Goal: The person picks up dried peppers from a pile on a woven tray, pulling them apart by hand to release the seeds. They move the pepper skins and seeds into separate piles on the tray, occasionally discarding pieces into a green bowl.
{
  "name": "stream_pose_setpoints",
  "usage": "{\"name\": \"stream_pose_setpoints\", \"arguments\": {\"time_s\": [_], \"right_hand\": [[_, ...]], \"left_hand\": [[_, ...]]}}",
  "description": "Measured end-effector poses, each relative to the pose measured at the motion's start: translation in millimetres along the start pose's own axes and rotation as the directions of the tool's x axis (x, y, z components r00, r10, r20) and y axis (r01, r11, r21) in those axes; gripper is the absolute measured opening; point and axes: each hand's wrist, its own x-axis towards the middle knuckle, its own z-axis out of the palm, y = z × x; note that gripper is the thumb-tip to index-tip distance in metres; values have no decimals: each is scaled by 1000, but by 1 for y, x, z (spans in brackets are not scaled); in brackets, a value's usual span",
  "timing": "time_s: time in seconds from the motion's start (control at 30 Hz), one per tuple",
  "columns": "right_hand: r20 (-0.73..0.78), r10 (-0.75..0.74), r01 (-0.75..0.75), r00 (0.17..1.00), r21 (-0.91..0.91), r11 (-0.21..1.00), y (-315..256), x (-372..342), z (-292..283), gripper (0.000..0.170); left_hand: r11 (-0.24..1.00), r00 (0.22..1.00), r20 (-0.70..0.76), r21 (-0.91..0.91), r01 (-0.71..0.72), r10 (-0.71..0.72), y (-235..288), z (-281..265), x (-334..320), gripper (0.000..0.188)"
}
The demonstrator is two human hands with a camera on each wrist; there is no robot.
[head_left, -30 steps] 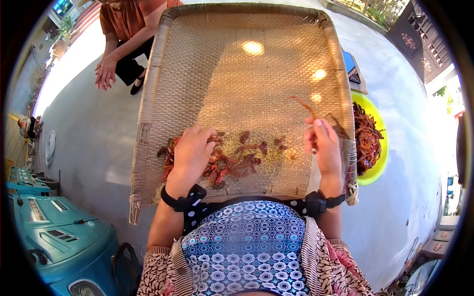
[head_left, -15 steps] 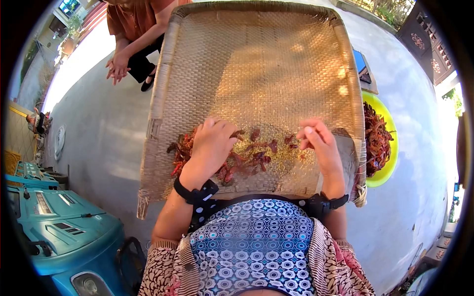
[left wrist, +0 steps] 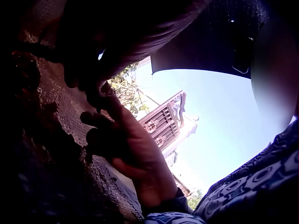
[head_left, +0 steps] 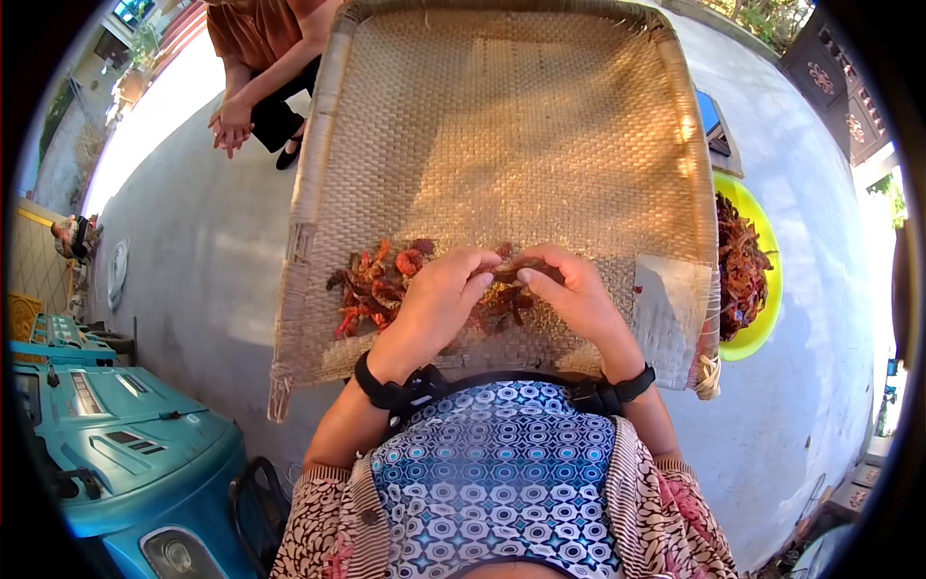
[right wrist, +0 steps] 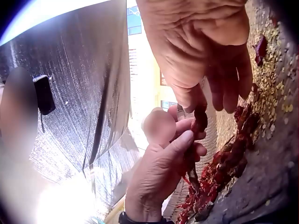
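Over the woven tray [head_left: 502, 125], the left hand [head_left: 434, 304] and right hand [head_left: 579, 299] are close together, both pinching a dark red dried pepper [right wrist: 201, 119]. In the right wrist view the left hand [right wrist: 161, 172] has thumb and fingers on the pepper's lower part, and the right hand [right wrist: 205, 51] grips its upper end. A heap of dried red peppers [head_left: 371, 285] lies on the tray left of the hands. Pale yellow seeds [right wrist: 275, 88] are scattered on the weave. The left wrist view is dark; the right hand [left wrist: 135, 149] shows there.
A yellow-green basin [head_left: 770, 232] of dried peppers stands right of the tray. Beyond the tray's left edge a seated person [head_left: 260, 58] has clasped hands. A teal vehicle [head_left: 125, 434] is at lower left. A flat patch [head_left: 666, 299] covers the tray's near right corner.
The right hand has moved left from the tray's right side to meet the left hand, which has shifted right off the heap. The long pepper the right hand held earlier is gone from it.
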Motion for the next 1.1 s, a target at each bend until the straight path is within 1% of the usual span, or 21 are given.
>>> {"name": "stream_pose_setpoints", "arguments": {"time_s": [0.03,0.1,0.13,0.2,0.23,0.3,0.33,0.37,0.43,0.5,0.53,0.57,0.63,0.67,0.7,0.77,0.87,0.93,0.97,1.03,1.1], "right_hand": [[-28,-27,26,999,-31,999,0,0,-1,23],[-82,-85,77,993,-96,992,-1,-1,-2,22],[-77,-5,3,997,-22,1000,-3,-2,-5,21],[-52,152,-145,987,121,982,-9,-5,-16,20],[-143,143,-121,979,152,981,-11,-7,-22,19],[-321,131,-66,938,207,976,-11,-11,-38,19],[-399,146,-21,905,301,953,-8,-14,-52,19],[-472,170,31,865,389,921,-3,-16,-70,20],[-598,158,251,785,542,802,6,-23,-108,23],[-635,231,419,737,697,581,0,-28,-131,26],[-567,229,375,791,745,552,-3,-31,-137,31],[-541,224,285,810,699,656,0,-34,-135,31],[-488,232,98,841,560,823,-10,-31,-105,30],[-400,222,-38,889,419,907,-15,-27,-84,29],[-304,232,-158,924,249,955,-20,-23,-63,28],[-71,180,-178,981,32,983,-7,-15,-33,21],[2,58,-58,998,-18,998,4,-9,-12,17],[-64,99,-99,993,10,995,-7,-8,-15,15],[-95,122,-120,988,22,993,-11,-9,-17,15],[-157,133,-118,979,98,988,-6,-12,-23,14],[-242,133,-97,961,155,983,-4,-16,-33,14]], "left_hand": [[1000,999,-30,10,23,-22,-2,1,0,21],[996,997,-17,42,81,-81,-1,0,0,21],[992,994,-11,58,110,-110,-1,0,0,20],[992,991,-57,30,125,-123,-6,1,-1,21],[991,988,-81,16,132,-130,-7,1,-1,21],[977,979,-71,-104,183,-191,-5,-1,-3,20],[964,973,-63,-164,209,-222,-5,-2,-3,19],[967,976,-70,-163,194,-208,-6,-3,-3,18],[974,981,-82,-160,163,-177,-8,-4,-1,17],[975,984,-63,-163,153,-165,-10,-3,2,16],[975,986,-53,-166,146,-157,-10,-2,3,15],[945,979,1,-263,197,-203,-7,-1,3,16],[848,952,127,-433,304,-277,2,0,4,16],[857,957,143,-428,288,-250,4,2,5,16],[864,961,160,-423,272,-225,5,5,6,17],[860,963,190,-441,258,-191,7,10,6,18],[836,962,208,-485,259,-177,5,13,4,22],[833,966,192,-496,246,-171,5,11,2,25],[816,960,205,-512,269,-189,4,11,1,26],[775,948,230,-548,314,-222,-1,11,-1,28],[781,954,204,-548,298,-221,-6,12,-1,28]]}}
